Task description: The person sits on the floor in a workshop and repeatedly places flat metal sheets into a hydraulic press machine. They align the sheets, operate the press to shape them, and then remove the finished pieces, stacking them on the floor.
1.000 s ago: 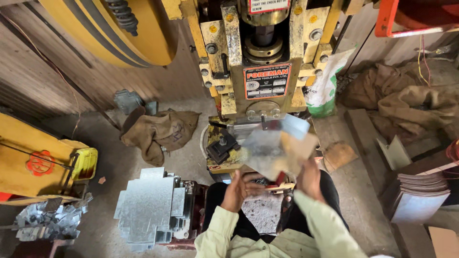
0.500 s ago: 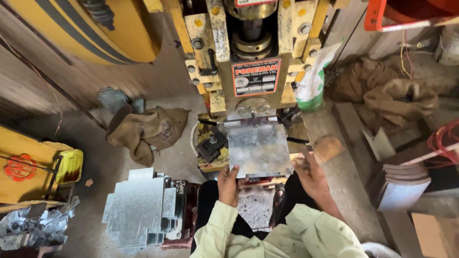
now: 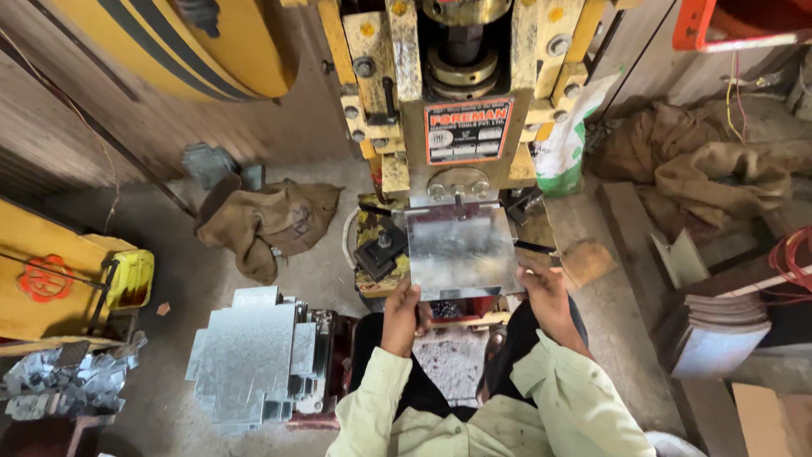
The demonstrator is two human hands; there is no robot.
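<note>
While the person sits with knees apart in pale green sleeves, both hands grip one flat galvanised steel sheet (image 3: 461, 251) by its near edge: the left hand (image 3: 401, 306) pinches the near left corner, the right hand (image 3: 541, 288) the near right corner, fingers curled over the metal. That sheet lies roughly level on the bed of the yellow power press (image 3: 461, 101), its far edge tucked just under the ram (image 3: 463, 59) and the red nameplate, so the step in hand looks like seating a blank for a stroke. Judging from this, the next move calls for squaring the far edge against whatever stop sits there, which I cannot see, and keeping fingers at the near edge, clear of the tooling.

Left of the knees, a stack of cut sheets (image 3: 254, 355) rests on a low stand. Further left lies a heap of small metal offcuts (image 3: 59, 385) beside a yellow machine guard (image 3: 51, 271). Beyond, burlap sacking (image 3: 266, 222) is crumpled on the floor, and a large yellow flywheel (image 3: 194, 42) sits top left.
</note>
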